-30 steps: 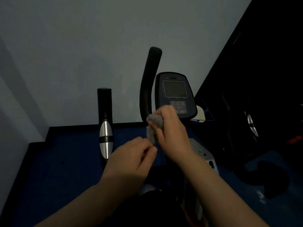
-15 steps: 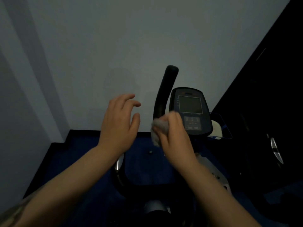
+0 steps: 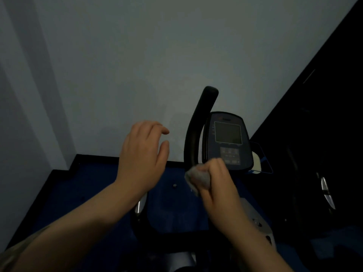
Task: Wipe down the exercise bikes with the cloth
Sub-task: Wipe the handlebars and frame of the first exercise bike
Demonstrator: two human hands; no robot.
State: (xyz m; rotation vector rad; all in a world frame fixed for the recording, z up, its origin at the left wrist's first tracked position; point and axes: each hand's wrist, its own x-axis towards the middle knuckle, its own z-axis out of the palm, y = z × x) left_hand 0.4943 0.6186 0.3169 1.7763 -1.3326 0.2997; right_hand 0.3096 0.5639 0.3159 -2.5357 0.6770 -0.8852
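Observation:
An exercise bike stands in front of me, with a dark console [image 3: 228, 141] and a black curved handlebar [image 3: 198, 130] rising on its left. My right hand [image 3: 218, 183] is shut on a crumpled grey cloth [image 3: 197, 178], held against the base of that handlebar just below the console. My left hand [image 3: 144, 156] hovers in the air to the left, fingers spread and curled, holding nothing. Behind its wrist the bike's other handlebar is mostly hidden; only a silver band [image 3: 140, 205] shows.
A pale wall [image 3: 137, 55] fills the background, close behind the bike. The floor is blue carpet [image 3: 78, 193] with a black skirting edge. A second, dark machine with a silver grip [image 3: 327, 193] stands at the right.
My left hand rose from near the cloth to mid-air and opened. My right hand slid down with the cloth from the console toward the handlebar base. The view tilted upward.

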